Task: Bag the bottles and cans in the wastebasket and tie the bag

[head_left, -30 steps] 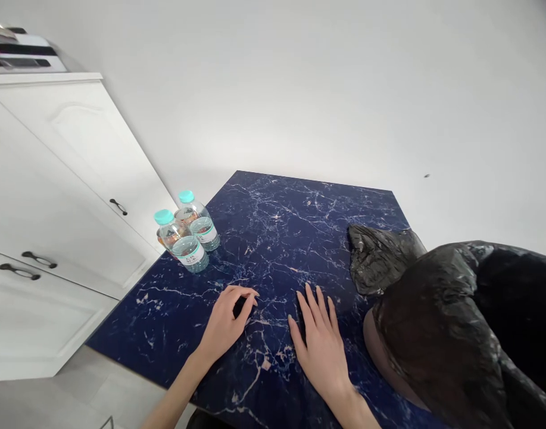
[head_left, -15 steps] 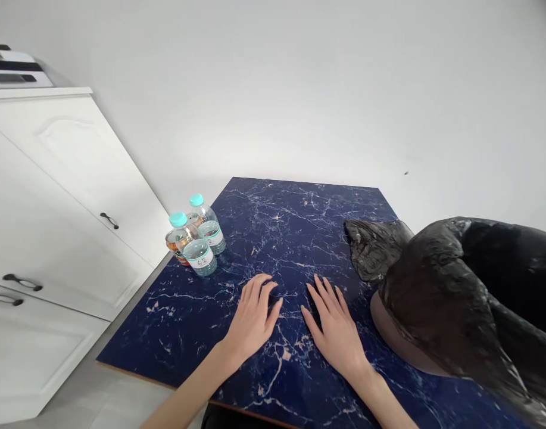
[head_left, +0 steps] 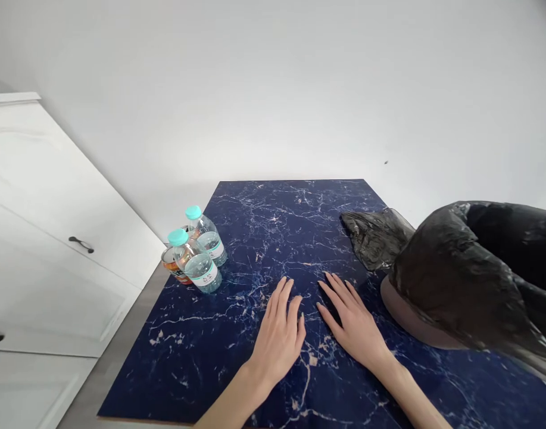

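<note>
My left hand [head_left: 279, 335] lies flat on the dark blue marbled tabletop [head_left: 273, 232], fingers stretched out and holding nothing. My right hand [head_left: 351, 322] rests flat beside it, fingers apart, also holding nothing. The two hands are a few centimetres apart near the table's middle. Just right of my right hand lies a brown bin [head_left: 404, 316] tipped on its side, lined with a black plastic bag [head_left: 460, 268]. Two clear water bottles [head_left: 196, 259] with teal caps stand at the table's left edge, well left of my left hand.
An orange-labelled can [head_left: 169, 265] sits behind the bottles. White cabinets [head_left: 53, 238] with dark handles stand to the left, separated from the table by a narrow grey gap. A plain white wall runs behind the table.
My left hand uncurled from a loose fist to lie flat and moved right, closer to my right hand. The view has shifted to the right.
</note>
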The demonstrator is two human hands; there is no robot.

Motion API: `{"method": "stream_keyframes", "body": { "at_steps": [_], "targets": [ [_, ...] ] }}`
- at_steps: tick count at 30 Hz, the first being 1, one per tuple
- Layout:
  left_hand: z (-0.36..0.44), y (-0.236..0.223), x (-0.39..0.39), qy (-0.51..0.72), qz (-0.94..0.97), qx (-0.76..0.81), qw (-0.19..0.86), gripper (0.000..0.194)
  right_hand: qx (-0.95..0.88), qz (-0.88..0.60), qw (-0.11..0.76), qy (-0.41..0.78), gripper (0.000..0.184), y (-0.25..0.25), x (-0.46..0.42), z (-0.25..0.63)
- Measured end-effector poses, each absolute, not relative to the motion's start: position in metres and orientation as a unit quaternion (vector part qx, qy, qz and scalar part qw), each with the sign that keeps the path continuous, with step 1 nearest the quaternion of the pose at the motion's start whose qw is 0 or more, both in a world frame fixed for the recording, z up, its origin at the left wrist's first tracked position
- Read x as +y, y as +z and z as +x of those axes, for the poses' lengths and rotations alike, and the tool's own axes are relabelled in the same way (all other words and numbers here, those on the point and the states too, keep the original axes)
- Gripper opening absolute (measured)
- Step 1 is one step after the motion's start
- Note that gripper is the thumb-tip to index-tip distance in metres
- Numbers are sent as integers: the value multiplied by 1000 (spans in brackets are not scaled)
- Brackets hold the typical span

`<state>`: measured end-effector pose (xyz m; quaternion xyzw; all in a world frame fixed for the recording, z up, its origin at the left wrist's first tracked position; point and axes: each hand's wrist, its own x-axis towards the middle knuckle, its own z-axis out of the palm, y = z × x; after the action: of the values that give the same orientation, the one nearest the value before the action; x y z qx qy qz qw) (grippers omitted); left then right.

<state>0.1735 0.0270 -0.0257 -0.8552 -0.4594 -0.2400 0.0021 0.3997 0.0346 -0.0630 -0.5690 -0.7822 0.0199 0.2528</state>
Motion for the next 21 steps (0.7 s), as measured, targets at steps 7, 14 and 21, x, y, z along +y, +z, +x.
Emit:
{"method": "stream_keyframes", "body": {
  "at_steps": [7,14,21],
  "targets": [
    [168,-26,22,-250,-863,-438,-20,34,-769,-580,268,21,58,-65,35,397],
    [166,-27,23,-249,-861,-442,-33,33,-765,-584,271,24,57,-63,35,396],
    [166,-27,27,-256,-852,-456,-24,31,-767,-583,267,24,56,-62,37,393]
  ]
}}
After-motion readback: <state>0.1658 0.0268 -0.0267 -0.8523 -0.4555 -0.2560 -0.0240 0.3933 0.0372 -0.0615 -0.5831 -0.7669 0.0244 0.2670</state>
